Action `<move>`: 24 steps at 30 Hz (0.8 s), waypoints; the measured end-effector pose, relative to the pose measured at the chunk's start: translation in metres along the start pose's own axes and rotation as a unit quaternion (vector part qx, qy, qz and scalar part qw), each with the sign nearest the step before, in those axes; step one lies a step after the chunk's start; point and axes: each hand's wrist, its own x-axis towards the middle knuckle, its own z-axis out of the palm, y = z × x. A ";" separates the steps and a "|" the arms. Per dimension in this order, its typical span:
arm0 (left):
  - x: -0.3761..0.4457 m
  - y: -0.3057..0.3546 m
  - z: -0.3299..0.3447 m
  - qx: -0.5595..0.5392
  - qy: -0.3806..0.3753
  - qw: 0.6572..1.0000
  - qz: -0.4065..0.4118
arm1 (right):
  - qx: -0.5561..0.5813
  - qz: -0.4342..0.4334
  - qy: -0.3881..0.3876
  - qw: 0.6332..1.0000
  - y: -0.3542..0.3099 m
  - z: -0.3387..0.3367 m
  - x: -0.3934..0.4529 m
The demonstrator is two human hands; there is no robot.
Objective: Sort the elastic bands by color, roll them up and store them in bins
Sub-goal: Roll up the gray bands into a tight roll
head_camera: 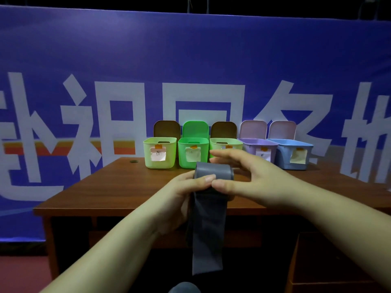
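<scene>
While the roll is half-wound: keep each turn tight and its edges level.
Table (pixel 118 187): one.
Bins (pixel 159 153): five, lids up, in a row at the back.
Band (pixel 208 225): one, grey, held above the near table edge, tail hanging.
Left hand (pixel 179 187): curled round roll.
Right hand (pixel 249 178): thumb pressing roll, fingers spread straight.
</scene>
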 end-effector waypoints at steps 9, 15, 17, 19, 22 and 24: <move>0.002 -0.012 0.001 -0.010 -0.021 0.999 0.022 | -0.005 -0.015 0.046 0.999 -0.007 -0.007 0.003; 0.015 -0.027 -0.001 0.118 0.066 0.989 0.065 | 0.042 0.003 0.082 0.996 0.006 -0.006 0.010; 0.015 -0.030 -0.002 0.166 0.083 0.979 0.079 | 0.067 0.011 0.093 0.993 0.010 -0.006 0.012; 0.014 -0.034 0.000 0.208 0.119 0.965 0.103 | 0.103 0.023 0.098 0.990 0.012 -0.005 0.013; 0.013 -0.044 0.000 0.246 0.179 0.944 0.130 | 0.113 0.029 0.102 0.988 0.012 -0.003 0.017; 0.015 -0.051 -0.003 0.226 0.224 0.944 0.093 | 0.099 0.024 0.114 0.988 0.014 -0.005 0.020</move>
